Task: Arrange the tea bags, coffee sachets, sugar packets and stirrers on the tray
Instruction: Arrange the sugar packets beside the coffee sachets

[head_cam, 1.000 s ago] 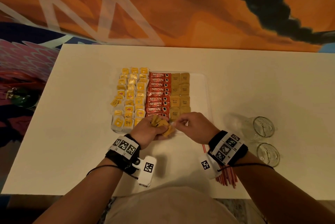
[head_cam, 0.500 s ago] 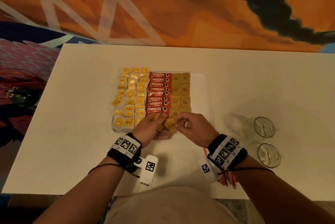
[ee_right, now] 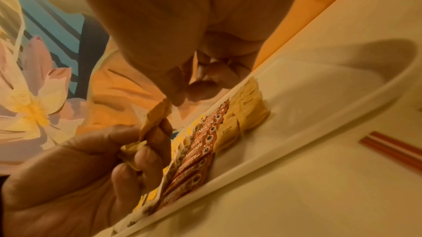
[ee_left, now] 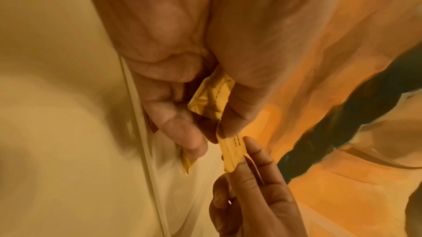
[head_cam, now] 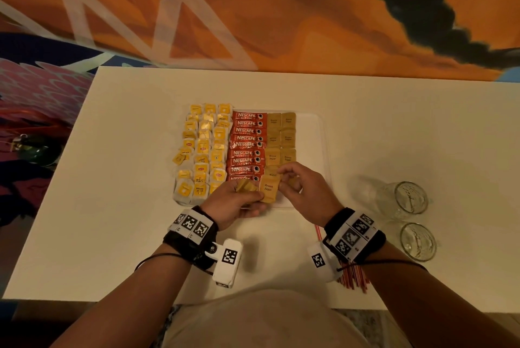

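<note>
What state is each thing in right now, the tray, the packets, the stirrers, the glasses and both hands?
Tray: flat on the table, right strip bare.
Tea bags: in columns on the tray's left.
Coffee sachets: stacked in one column, middle.
Sugar packets: two columns, near end unfilled.
Brown Sugar packet: off the tray, pinched by both hands.
Left hand: holds several packets.
Right hand: pinches the packet's corner.
Stirrers: on the table, off the tray.
Glasses: empty.
</note>
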The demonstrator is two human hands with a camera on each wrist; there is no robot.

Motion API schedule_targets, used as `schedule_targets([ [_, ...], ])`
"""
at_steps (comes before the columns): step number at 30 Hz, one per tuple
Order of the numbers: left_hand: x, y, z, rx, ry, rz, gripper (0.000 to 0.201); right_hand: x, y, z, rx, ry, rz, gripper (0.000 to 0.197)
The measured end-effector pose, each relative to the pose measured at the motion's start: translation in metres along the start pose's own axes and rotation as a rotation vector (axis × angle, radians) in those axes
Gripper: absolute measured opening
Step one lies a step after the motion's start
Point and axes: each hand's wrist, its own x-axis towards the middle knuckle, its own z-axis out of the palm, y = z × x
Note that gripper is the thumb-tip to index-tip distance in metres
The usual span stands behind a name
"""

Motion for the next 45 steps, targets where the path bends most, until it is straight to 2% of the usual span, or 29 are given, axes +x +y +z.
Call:
schedule_targets([
  [3,0.001,0.000,0.001,0.002,0.033,0.024,0.018,0.001,0.004,0.000,0.023,0.013,0.090,0.011],
  [6,0.002,-0.003,0.003,0.037,0.068,0.032,0.018,-0.001,0.009,0.002,-0.006,-0.053,0.142,0.021],
  [10,0.004,-0.007,0.006,0.082,0.121,0.043,0.031,-0.004,0.010,0.005,-0.010,-0.117,0.130,0.022],
  [13,0.004,-0.007,0.008,0.092,0.132,0.054,0.028,-0.003,0.010,0.005,0.042,-0.110,0.170,0.029],
  [17,0.004,-0.007,0.008,0.090,0.132,0.056,0.029,-0.005,0.013,0.007,0.035,-0.109,0.143,0.022],
  [23,0.004,-0.007,0.007,0.110,0.091,0.044,0.011,-0.002,0.024,0.007,-0.067,-0.070,0.123,0.024],
  [28,0.005,-0.003,-0.001,0.012,0.114,-0.005,0.027,0.002,0.029,0.001,-0.170,-0.028,0.169,0.026],
  [36,0.005,-0.003,-0.012,-0.032,0.122,0.001,0.040,0.001,0.032,0.010,-0.176,-0.145,0.245,0.026],
  [40,0.002,-0.005,-0.015,0.030,0.109,0.026,0.031,0.004,0.035,0.020,-0.163,-0.147,0.273,0.024],
  [45,-0.001,-0.006,-0.014,0.075,0.122,0.050,0.019,0.008,0.036,0.025,-0.262,-0.130,0.296,0.023],
])
